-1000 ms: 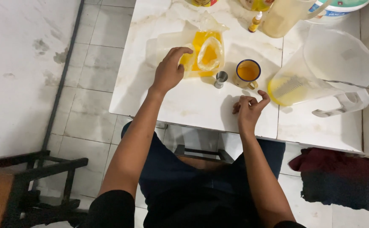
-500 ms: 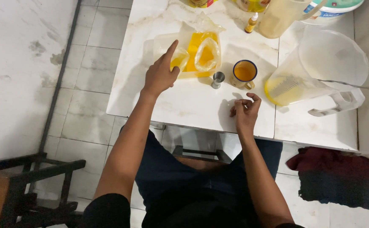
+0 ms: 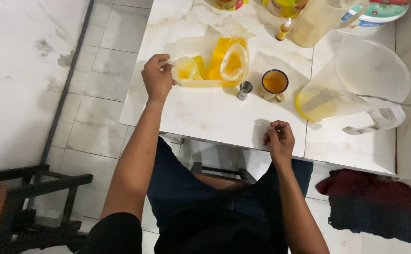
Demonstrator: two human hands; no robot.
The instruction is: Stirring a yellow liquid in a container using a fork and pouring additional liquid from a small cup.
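Over the last second the left hand point(image 3: 157, 77) has slid off the middle of the clear plastic bags point(image 3: 212, 63) of yellow liquid and now sits at their 9 o'clock edge, fingers curled shut on the neck of the small bag point(image 3: 186, 69) nearest it, where earlier it lay flatter across the pile with the palm spread. That shift reads as a move from steadying the heap to singling out one bag and taking it by its mouth. The right hand point(image 3: 278, 138) has drawn back toward the body and now rests at the near edge of the white desk point(image 3: 205, 115), at roughly 5 o'clock from the bags; its fingertips are pinched together, and whether something small sits between them I cannot tell. The left forearm runs long and nearly straight up from the 7 o'clock corner of the view, wrist slightly bent inward over the bag; the right forearm rises from 5 o'clock with the wrist cocked and knuckles up. At 3 o'clock from the bags stand a small metal measuring cup point(image 3: 244, 90) and, just beside it, a blue-rimmed mug point(image 3: 274, 84) holding orange liquid, neither touched. Further toward 3 o'clock a large clear plastic jug point(image 3: 356, 87) lies tilted with yellow liquid pooled in its low end.
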